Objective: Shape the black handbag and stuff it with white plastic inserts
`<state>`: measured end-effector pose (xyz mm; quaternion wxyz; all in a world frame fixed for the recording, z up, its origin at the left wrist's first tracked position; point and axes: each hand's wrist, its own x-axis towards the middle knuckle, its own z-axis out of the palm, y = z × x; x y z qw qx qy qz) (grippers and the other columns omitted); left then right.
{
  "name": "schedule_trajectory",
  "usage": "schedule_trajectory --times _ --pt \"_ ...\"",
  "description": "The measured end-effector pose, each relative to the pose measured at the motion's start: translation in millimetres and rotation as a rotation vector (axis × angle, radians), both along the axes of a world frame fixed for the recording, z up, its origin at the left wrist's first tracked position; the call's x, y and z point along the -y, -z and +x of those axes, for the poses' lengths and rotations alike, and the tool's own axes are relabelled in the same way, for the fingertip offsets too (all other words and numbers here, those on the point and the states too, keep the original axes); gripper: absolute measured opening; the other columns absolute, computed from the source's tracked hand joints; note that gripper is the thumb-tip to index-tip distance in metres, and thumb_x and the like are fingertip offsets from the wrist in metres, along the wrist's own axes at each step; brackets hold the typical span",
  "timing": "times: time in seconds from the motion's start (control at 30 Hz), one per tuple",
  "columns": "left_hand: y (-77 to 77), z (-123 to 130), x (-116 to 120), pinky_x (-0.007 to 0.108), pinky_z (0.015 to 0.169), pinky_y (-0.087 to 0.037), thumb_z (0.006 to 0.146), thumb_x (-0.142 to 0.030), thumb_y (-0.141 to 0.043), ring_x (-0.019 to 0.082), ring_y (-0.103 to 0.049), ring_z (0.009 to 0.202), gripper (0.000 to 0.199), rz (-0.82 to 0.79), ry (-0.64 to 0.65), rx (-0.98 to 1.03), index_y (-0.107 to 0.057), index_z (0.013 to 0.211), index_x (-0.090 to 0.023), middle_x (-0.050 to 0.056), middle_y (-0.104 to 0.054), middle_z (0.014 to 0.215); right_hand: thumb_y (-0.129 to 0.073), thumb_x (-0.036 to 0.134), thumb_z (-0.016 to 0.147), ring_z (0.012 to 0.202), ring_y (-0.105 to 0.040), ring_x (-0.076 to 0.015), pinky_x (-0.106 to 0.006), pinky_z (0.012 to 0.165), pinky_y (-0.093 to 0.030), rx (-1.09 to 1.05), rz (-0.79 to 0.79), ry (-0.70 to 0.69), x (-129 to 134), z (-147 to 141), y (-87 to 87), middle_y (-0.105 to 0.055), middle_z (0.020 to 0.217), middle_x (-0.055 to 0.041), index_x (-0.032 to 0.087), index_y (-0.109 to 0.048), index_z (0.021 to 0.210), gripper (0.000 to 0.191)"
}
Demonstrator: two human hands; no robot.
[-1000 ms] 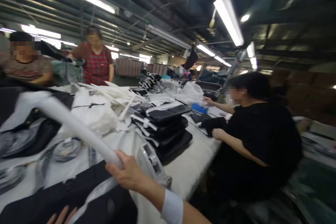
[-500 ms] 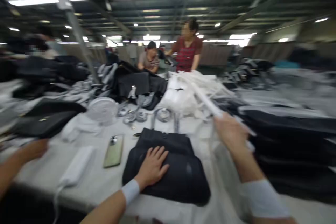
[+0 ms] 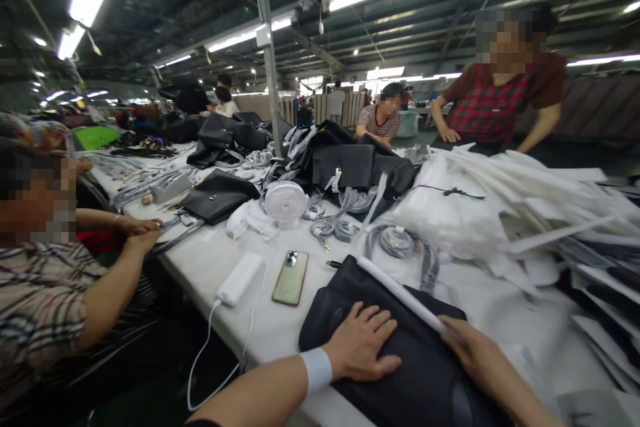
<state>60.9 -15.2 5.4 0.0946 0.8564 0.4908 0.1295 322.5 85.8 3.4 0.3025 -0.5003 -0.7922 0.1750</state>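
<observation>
A black bag lies flat on the table in front of me. My left hand rests palm down on it, fingers spread, a pale band around the wrist. In my right hand is one end of a long white foam strip, which lies slantwise across the bag's upper part. The fingers of that hand are closed around the strip, close to the bag's far edge. Just beyond the bag are a coiled grey strap and a small dark pen-like thing.
Left of the bag lie a phone and a white power bank with a cable. Behind them stands a white fan. White foam strips are heaped at right. A co-worker sits at left; others stand across the table.
My view has swung left. My right hand has brought the white strip from beside the heap over to the bag. My left hand stays spread on the bag, which now lies turned.
</observation>
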Motion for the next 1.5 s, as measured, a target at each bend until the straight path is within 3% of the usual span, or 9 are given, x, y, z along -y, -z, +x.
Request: schedule_trajectory --times 0.13,0.37,0.57,0.73,0.97,1.07,1.2,1.33,1.5 --pt "2.9 1 3 0.053 0.117 -0.024 0.094 -0.06 -0.035 0.027 -0.039 0.136 0.067 0.013 -0.024 0.01 -0.033 0.146 -0.018 0.01 -0.044 0.149 -0.048 0.05 0.074 0.087 -0.064 -0.0308 -0.047 0.084 -0.051 0.066 -0.153 -0.01 2 6 36.4 -0.064 0.091 -0.0123 0.022 -0.07 0.1 0.044" --pt "-2.4 8 -2 0.049 0.103 -0.037 0.087 -0.068 -0.045 0.03 -0.051 0.113 0.066 0.05 -0.1 -0.086 -0.053 0.127 -0.016 0.012 -0.056 0.122 -0.051 0.045 0.075 0.095 -0.063 -0.0258 -0.038 0.09 -0.048 0.121 -0.235 -0.044 6 10 16.3 -0.067 0.101 -0.0094 0.018 -0.068 0.112 0.049" --pt "-42.7 16 2 0.042 0.087 -0.043 0.074 -0.08 -0.053 0.029 -0.055 0.098 0.075 0.129 -0.084 -0.127 -0.056 0.109 -0.013 0.012 -0.06 0.107 -0.057 0.045 0.069 0.096 -0.066 -0.0298 -0.042 0.089 -0.051 0.126 -0.276 -0.096 1 12 -1.5 -0.072 0.102 -0.0107 0.019 -0.069 0.107 0.048" --pt "-69.5 20 27 0.04 0.078 -0.042 0.08 -0.077 -0.048 0.027 -0.057 0.092 0.071 0.243 -0.035 -0.169 -0.053 0.11 -0.013 0.012 -0.062 0.102 -0.064 0.05 0.069 0.101 -0.066 -0.0291 -0.038 0.094 -0.052 0.06 -0.43 -0.315 6 -14 -25.7 -0.073 0.109 -0.0103 0.018 -0.071 0.109 0.051" --pt "-69.0 20 30 0.039 0.073 -0.045 0.086 -0.077 -0.034 0.026 -0.06 0.086 0.07 0.314 -0.042 -0.113 -0.052 0.11 -0.014 0.01 -0.064 0.094 -0.061 0.06 0.08 0.102 -0.064 -0.0325 -0.041 0.089 -0.052 0.007 -0.679 -0.607 20 -43 -39.9 -0.073 0.102 -0.0094 0.023 -0.076 0.101 0.045" --pt "-72.6 19 20 0.038 0.069 -0.048 0.083 -0.079 -0.038 0.026 -0.065 0.082 0.072 0.224 -0.02 -0.138 -0.055 0.106 -0.014 0.011 -0.066 0.094 -0.061 0.065 0.078 0.095 -0.064 -0.0328 -0.039 0.082 -0.053 0.035 -0.779 -0.677 22 -46 -47.9 -0.072 0.096 -0.0084 0.025 -0.077 0.093 0.046" --pt "-81.7 16 -3 0.037 0.063 -0.052 0.072 -0.086 -0.046 0.028 -0.069 0.079 0.077 -0.124 0.018 -0.2 -0.063 0.098 -0.016 0.013 -0.071 0.093 -0.063 0.069 0.073 0.088 -0.063 -0.031 -0.037 0.077 -0.052 0.097 -0.865 -0.721 27 -50 -57.6 -0.07 0.089 -0.0067 0.024 -0.076 0.08 0.047" --pt "-81.2 12 -31 0.041 0.069 -0.056 0.063 -0.091 -0.049 0.032 -0.07 0.089 0.08 -0.357 0.068 -0.237 -0.07 0.092 -0.019 0.014 -0.073 0.098 -0.061 0.076 0.07 0.079 -0.063 -0.0262 -0.035 0.072 -0.051 0.126 -0.903 -0.724 23 -50 -49.7 -0.068 0.079 -0.0058 0.02 -0.073 0.074 0.058" --pt "-60.7 11 -44 0.045 0.079 -0.055 0.062 -0.094 -0.044 0.035 -0.069 0.096 0.086 -0.352 0.027 -0.2 -0.073 0.095 -0.02 0.015 -0.073 0.101 -0.031 0.085 0.077 0.061 -0.058 -0.0206 -0.033 0.062 -0.049 0.345 -0.742 -0.407 15 -26 -30.7 -0.063 0.064 -0.0066 0.017 -0.064 0.063 0.077"
